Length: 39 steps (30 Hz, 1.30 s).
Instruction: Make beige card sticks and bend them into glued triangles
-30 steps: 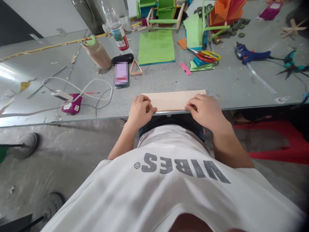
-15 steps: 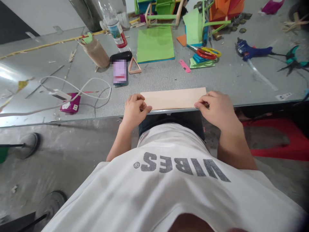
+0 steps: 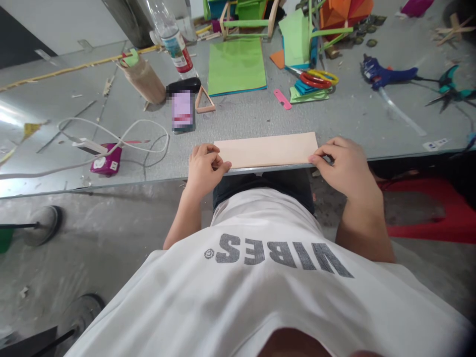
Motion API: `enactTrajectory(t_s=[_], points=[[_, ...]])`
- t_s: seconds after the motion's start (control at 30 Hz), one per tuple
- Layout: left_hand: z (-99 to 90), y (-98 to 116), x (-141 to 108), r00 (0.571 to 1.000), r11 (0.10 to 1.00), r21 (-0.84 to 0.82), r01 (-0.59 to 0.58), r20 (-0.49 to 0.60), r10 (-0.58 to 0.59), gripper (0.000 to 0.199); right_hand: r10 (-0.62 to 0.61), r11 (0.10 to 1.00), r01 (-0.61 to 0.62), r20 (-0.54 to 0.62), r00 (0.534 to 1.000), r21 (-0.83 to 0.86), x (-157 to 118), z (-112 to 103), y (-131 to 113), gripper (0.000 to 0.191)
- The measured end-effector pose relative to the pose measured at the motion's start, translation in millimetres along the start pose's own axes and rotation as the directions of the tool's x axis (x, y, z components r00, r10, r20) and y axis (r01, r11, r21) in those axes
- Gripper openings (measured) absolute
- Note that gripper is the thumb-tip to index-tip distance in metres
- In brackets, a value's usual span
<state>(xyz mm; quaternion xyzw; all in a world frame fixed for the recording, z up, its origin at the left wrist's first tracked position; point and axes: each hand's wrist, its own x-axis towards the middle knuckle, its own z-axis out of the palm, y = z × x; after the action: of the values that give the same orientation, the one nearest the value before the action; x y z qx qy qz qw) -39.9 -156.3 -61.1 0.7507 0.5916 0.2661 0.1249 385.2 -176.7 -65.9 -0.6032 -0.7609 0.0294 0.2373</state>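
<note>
A long, pale peach sheet of paper [image 3: 266,150], seemingly folded into a strip, lies flat along the table's front edge. My left hand [image 3: 207,166] grips its left end, thumb at the near corner and fingers curled over the side. At the opposite end, my right hand [image 3: 342,163] has thumb and fingertips pinched together at the near right corner. Most of that hand is beyond the paper's edge, and the curled fingers partly hide the contact.
Behind the paper are a phone [image 3: 183,111], a small wooden triangle [image 3: 205,101], green paper sheets [image 3: 238,67], a pink folding knife [image 3: 282,99] and scissors [image 3: 316,79]. A blue glue gun [image 3: 390,74] lies right; a cable [image 3: 130,131], a purple box [image 3: 107,161] and a bottle [image 3: 176,49] stand left.
My right hand has slid a little to the right, out to the paper's end, uncovering more of its right edge. My left hand keeps its place on the left end.
</note>
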Motion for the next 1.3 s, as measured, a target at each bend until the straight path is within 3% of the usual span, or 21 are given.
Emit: enactTrajectory(t_s=[0.17,0.33,0.53,0.7,0.97,1.3], points=[[-2.3,-2,-2,0.999,0.999,-0.009,-0.039,0.014,0.039,0.029,-0.042,0.995,0.047,-0.054,0.998,0.089,-4,2,0,0.022],[-1.1,-7,-12,0.988,0.988,0.028,-0.152,-0.007,0.153,0.024,-0.07,0.996,0.075,-0.096,0.993,0.057,-4,2,4,0.038],[-3.6,-8,-16,0.969,0.968,0.054,-0.245,0.06,0.241,0.021,-0.195,0.98,0.192,0.06,0.979,0.055,6,0,-6,0.036],[-6.3,1,-16,0.955,0.955,0.059,-0.291,0.071,0.287,0.019,-0.253,0.967,0.253,0.09,0.963,0.012,10,4,-23,0.034],[-3.8,7,-23,0.966,0.968,0.023,-0.251,0.068,0.249,0.015,-0.195,0.978,0.201,0.104,0.975,-0.051,3,-8,-43,0.032],[0.9,9,-21,0.995,0.995,0.0,-0.098,0.017,0.098,0.01,-0.161,0.98,0.174,0.131,0.978,-0.095,8,-4,-40,0.022]])
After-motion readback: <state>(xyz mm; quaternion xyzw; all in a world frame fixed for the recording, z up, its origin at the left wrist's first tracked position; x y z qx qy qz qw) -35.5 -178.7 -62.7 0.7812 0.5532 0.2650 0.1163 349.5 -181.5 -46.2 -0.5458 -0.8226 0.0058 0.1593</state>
